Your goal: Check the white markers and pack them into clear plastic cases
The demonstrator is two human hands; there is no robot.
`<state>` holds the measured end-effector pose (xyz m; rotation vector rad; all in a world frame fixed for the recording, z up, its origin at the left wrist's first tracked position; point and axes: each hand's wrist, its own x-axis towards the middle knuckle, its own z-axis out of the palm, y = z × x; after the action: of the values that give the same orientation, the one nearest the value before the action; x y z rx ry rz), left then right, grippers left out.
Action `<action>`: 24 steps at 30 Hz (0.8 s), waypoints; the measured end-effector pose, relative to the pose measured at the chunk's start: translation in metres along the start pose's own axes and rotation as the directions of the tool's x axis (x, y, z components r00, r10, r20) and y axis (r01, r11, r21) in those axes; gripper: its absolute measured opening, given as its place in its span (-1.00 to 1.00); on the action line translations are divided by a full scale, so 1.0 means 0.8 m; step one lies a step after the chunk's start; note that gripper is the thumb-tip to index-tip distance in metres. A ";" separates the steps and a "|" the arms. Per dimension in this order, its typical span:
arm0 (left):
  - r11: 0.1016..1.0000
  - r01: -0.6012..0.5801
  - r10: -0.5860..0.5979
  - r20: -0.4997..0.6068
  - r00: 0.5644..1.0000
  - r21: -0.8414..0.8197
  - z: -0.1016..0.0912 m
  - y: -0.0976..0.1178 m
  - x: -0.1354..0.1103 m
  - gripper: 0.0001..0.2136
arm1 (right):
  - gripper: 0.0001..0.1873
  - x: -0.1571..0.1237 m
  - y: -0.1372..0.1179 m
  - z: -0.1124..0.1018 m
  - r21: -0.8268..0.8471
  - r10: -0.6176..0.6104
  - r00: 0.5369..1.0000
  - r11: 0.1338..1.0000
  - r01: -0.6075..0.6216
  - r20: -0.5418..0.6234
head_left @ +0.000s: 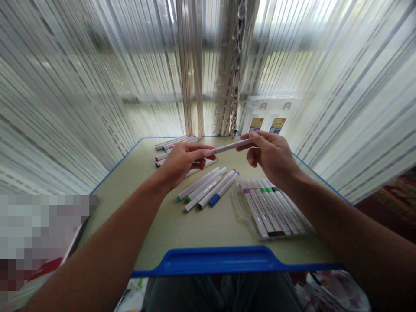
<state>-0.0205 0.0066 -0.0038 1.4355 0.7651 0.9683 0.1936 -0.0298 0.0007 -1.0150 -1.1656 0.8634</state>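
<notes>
White marker held at both ends above the table

The left hand (183, 158) has thumb and fingers clamped on the left end of the held marker (230, 146); the right hand (273, 151) is clamped on the opposite end. The marker rises slightly rightward, clear of the table (130, 186). The two-ended hold presumably steadies it and leaves the barrel exposed.

Left of the grip and beyond it, a back pile of markers (172, 141) is partly screened by the left hand. Just nearer than the grip, loose markers (208, 188) lie roughly parallel. Nearer and rightward, a clear case (236, 204) keeps cased markers (258, 210) aligned; the right forearm (320, 197) obstructs its right side. Beyond the right hand stands a labelled clear panel (274, 105), partly hidden.
</notes>
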 end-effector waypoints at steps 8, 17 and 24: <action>0.999 0.002 0.000 -0.070 0.998 0.037 0.002 0.001 0.000 -0.81 | -0.81 -0.003 0.000 0.000 -0.088 -0.038 0.998 0.995 0.042 0.047; 0.997 -0.019 0.024 -0.073 0.997 0.075 0.002 0.000 0.000 -0.80 | -0.80 -0.006 0.000 0.000 -0.080 -0.058 0.995 0.995 0.064 0.085; 0.987 -0.071 0.076 -0.026 0.997 0.144 0.000 -0.004 0.001 -0.79 | -0.73 -0.007 0.004 -0.002 -0.218 -0.100 0.983 0.967 0.133 0.154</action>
<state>-0.0201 0.0076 -0.0066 1.5852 0.8234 1.0111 0.1942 -0.0344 -0.0041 -1.0711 -1.4572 0.7287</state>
